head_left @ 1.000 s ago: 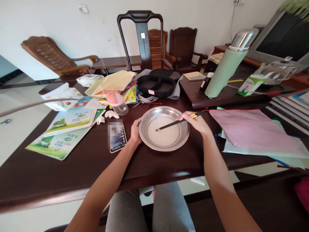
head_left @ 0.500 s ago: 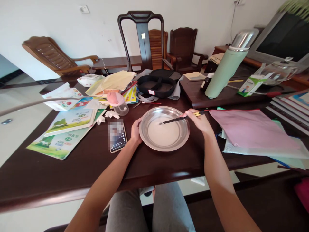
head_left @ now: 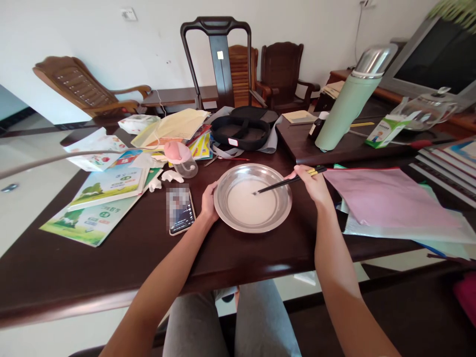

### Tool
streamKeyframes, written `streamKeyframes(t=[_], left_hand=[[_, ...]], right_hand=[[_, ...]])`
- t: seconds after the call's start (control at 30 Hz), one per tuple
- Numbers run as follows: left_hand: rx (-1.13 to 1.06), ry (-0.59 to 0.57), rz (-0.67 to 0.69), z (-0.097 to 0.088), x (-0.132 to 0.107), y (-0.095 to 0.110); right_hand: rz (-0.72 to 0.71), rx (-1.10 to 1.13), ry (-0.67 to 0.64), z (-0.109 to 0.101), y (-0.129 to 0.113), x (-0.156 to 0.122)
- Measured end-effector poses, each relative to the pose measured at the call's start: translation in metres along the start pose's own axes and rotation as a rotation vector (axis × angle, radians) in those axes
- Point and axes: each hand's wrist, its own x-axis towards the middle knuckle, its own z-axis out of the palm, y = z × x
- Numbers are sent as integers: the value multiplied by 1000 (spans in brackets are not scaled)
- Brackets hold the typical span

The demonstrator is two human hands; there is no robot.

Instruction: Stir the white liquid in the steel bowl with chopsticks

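A round metal basin [head_left: 234,221] stands on the dark table in front of me, with a cloudy, off-white liquid [head_left: 251,210] in it. My left hand [head_left: 210,201] grips the basin's left rim, its fingers partly hidden behind the edge. In my right hand [head_left: 309,182], closed at the basin's right side, is a pair of black chopsticks [head_left: 280,183] with gold bands near the top. Their tips dip into the liquid near the middle. A phone [head_left: 181,209] lies left of my left hand.
Left are booklets [head_left: 107,198], crumpled tissues [head_left: 173,176] and a pink-lidded cup [head_left: 181,159]. Behind the basin lies a black case [head_left: 241,133]. On the right are a green thermos [head_left: 345,104], a small dark bottle [head_left: 318,126], a carton [head_left: 386,131] and a pink pouch [head_left: 390,196].
My right hand and the chopsticks have shifted slightly to the right, and the tips have moved right and a little towards me. My left hand stays on the rim.
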Motion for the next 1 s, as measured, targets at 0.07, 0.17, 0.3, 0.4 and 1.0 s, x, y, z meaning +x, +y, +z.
streamKeyframes(t=[0.07,0.17,0.3,0.4,1.0], left_hand=[[7,-4,-2,0,0,0],[7,-4,0,0,0,0],[-13,-2,4,0,0,-1],[-14,-11,-1,0,0,-1],[3,5,-6,3,-2,1]], right_hand=[[18,11,-38,0,0,-1],[15,-11,-193,5,-3,-2],[-17,-19,-139,5,-4,-1],[-3,22,-2,-1,-1,-1],[2,16,-205,5,-3,-2]])
